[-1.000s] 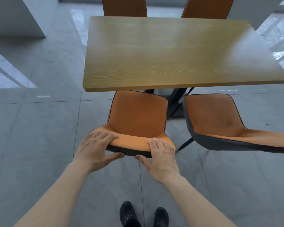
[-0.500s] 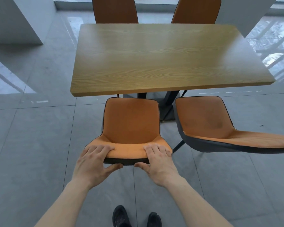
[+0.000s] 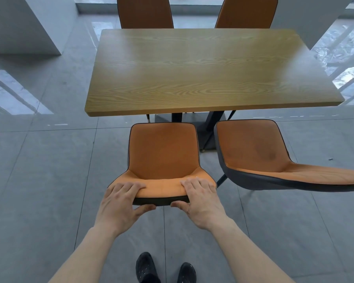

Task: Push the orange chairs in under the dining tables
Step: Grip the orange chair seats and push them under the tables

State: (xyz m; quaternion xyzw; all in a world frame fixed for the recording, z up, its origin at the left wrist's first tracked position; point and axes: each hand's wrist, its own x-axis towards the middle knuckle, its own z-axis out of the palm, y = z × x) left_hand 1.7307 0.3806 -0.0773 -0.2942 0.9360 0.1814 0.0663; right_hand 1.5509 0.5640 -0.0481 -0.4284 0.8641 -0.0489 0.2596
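Orange chair (image 3: 164, 154) backrest in both hands' closed grip, left hand (image 3: 121, 203), right hand (image 3: 200, 201).

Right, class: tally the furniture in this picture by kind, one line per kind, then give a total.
Orange chairs: 4 (held chair, right chair, far left, far right)
Wooden table: 1
Total: 5
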